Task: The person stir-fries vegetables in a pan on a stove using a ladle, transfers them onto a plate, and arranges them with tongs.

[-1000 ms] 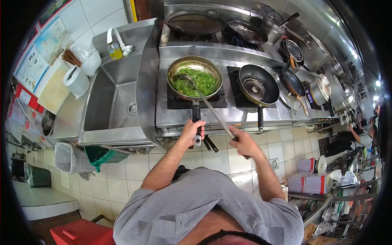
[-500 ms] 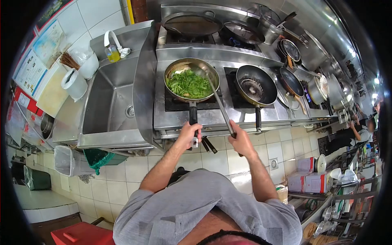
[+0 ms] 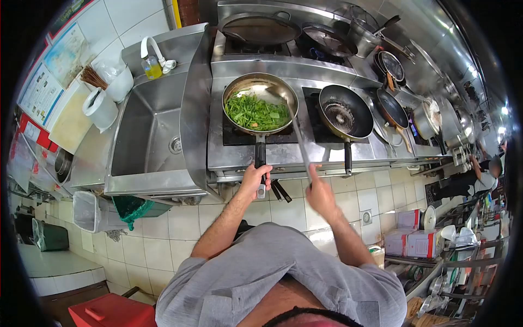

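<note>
Greens (image 3: pixel 255 113) already in pan (image 3: pixel 267 88), bright, leafy, seemingly part-wilted; how much is left, can't tell. Beyond your left hand (image 3: pixel 254 181), closed round pan's handle (image 3: pixel 260 152). Your right hand (image 3: pixel 321 199), right of pan handle, grips long utensil (image 3: pixel 301 143) reaching pan's right side.

Beside the stove, a steel sink (image 3: pixel 150 136) under a white faucet (image 3: pixel 158 52).

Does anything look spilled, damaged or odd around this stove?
The black pan, beside the steel pan of greens, has a pale, patchy ring in its middle; residue or wear, I cannot tell. No spill stands out.
</note>
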Available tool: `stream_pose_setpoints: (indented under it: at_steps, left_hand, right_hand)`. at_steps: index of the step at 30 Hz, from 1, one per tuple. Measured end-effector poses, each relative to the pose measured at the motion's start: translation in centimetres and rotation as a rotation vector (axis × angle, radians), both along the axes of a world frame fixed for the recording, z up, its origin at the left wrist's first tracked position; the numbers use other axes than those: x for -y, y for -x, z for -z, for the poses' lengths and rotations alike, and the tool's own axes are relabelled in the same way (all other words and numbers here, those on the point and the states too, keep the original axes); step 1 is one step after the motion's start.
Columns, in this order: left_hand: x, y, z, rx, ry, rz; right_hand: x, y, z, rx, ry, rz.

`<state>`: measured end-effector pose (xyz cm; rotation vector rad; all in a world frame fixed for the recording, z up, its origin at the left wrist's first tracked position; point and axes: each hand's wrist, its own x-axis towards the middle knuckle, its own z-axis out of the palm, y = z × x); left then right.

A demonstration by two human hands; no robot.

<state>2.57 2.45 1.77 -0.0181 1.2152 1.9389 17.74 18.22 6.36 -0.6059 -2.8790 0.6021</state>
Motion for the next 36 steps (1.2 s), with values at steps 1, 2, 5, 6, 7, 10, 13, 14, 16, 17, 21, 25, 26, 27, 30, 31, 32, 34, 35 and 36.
stream_pose_setpoints:
  at_steps: [1,2,5,6,7,10,13,14,16,17,21,25,26,27,30,31,32,34,35,36]
  left_hand:
    - [0.2,0.6,0.3,-0.003,0.003,0.05]
    - [0.4,0.7,0.5,0.001,0.011,0.102]
    - [0.2,0.8,-0.5,0.029,-0.001,0.072]
    - [0.2,0.7,-0.7,0.026,0.001,0.071]
    - [0.1,0.6,-0.9,-0.005,0.03,0.069]
    - [-0.1,0.4,-0.5,-0.007,0.033,0.066]
    - [0.4,0.7,-2.0,0.024,0.058,0.108]
    - [0.5,0.8,-2.5,0.031,0.095,0.154]
    - [0.3,0.9,-1.2,0.03,0.071,0.131]
    - [0.3,0.9,-0.6,0.026,0.047,0.105]
    - [0.3,1.0,-0.2,0.017,0.028,0.084]
    - [-0.5,2.2,0.3,0.012,0.033,0.113]
    - [-0.6,2.1,0.6,0.001,0.033,0.145]
    - [-0.7,0.7,0.5,0.005,0.036,0.156]
    - [-2.2,-4.4,-2.9,-0.049,0.011,0.139]
    - [-2.2,-5.4,-3.8,-0.028,0.015,0.103]
    - [-2.1,-4.8,-2.6,-0.06,0.082,0.101]
    - [-1.2,-0.9,0.2,-0.119,0.099,0.135]
    - [-1.1,0.6,1.0,-0.071,0.081,0.084]
    - [-0.7,1.3,0.2,-0.027,0.067,0.081]
  right_hand:
    - [0.0,-0.2,-0.4,-0.002,-0.005,-0.002]
    - [0.5,-0.7,-1.9,0.021,0.32,0.017]
    - [0.7,-0.4,-5.4,0.05,0.72,0.063]
    - [0.5,0.5,-5.6,0.09,0.597,0.072]
    - [0.3,1.4,-5.9,0.13,0.472,0.081]
    - [-1.4,5.7,-0.7,0.046,0.179,-0.002]
    - [-0.7,6.4,-0.2,0.029,-0.001,-0.049]
    - [-1.0,5.6,-0.9,0.097,-0.098,-0.122]
    - [-1.9,3.3,-3.3,0.219,-0.242,-0.2]
    - [-2.6,2.0,-5.0,0.269,-0.288,-0.204]
    - [-3.7,-2.8,-10.7,0.237,-0.241,-0.229]
    - [-2.0,-5.0,-12.8,0.204,0.063,-0.142]
    - [-1.9,-4.3,-11.9,0.277,0.066,-0.125]
    - [-1.8,-3.6,-9.1,0.264,0.096,-0.095]
    - [-0.8,-1.1,-2.2,0.131,0.157,-0.048]
    - [-0.5,-1.0,-1.5,0.02,0.206,-0.08]
    - [-0.6,-0.9,-2.6,0.018,0.21,-0.085]
    - [-0.9,-1.8,-5.4,0.109,0.812,0.073]
    - [-0.9,-2.3,-5.2,0.118,0.814,0.073]
    - [-1.1,-2.7,-5.2,0.058,0.704,0.061]
